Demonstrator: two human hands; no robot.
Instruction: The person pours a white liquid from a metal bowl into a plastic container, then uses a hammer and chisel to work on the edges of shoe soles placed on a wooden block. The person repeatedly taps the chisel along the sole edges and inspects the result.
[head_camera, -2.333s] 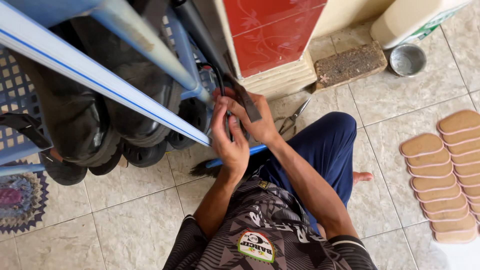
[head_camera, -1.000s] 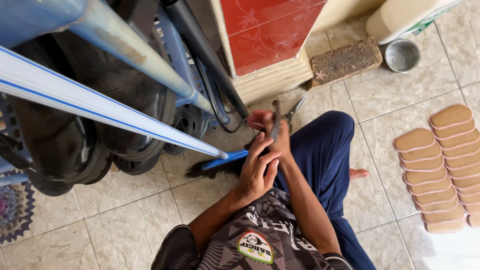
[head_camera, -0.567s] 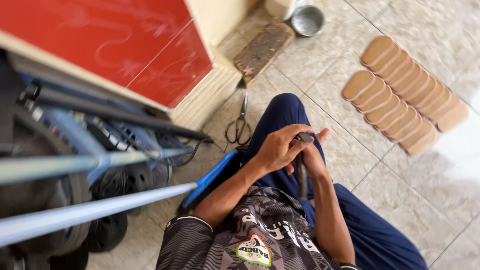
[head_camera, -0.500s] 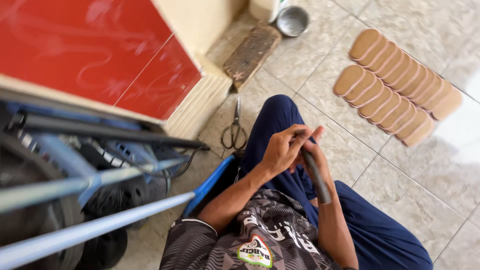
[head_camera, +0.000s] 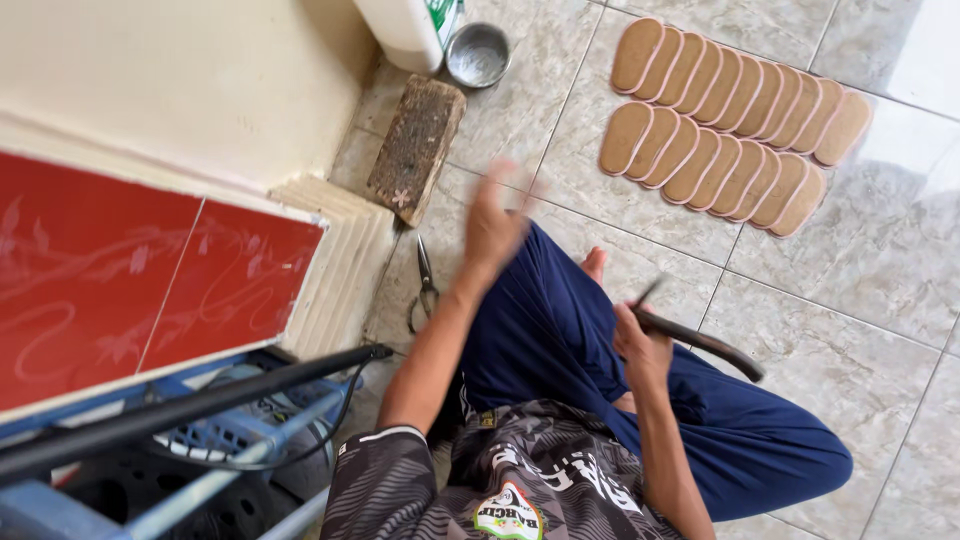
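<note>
Left hand: I am seeing the left hand (head_camera: 495, 222) raised in the middle of the frame, blurring, fingers loosely apart and holding nothing.
Right hand: the right hand (head_camera: 640, 345) is sitting right of centre over the blue trousers (head_camera: 560, 340), fingers clamped around a dark curved tool (head_camera: 700, 345).
Tool: it is pointing toward the right edge, its handle end in the fist; I cannot tell what kind of tool it is.
Scissors: a pair of scissors (head_camera: 425, 285) is lying on the tiled floor (head_camera: 880, 260), just left of the raised hand.
Insoles: two rows of tan insoles (head_camera: 730, 120) are lying overlapped at upper right, well apart from both hands.
Upper middle: a worn wooden block (head_camera: 417, 148) and a metal bowl (head_camera: 478, 55) are sitting near the wall.
Left side: a red panel (head_camera: 130, 280) is filling the left, with a blue frame (head_camera: 230, 440) below it.
</note>
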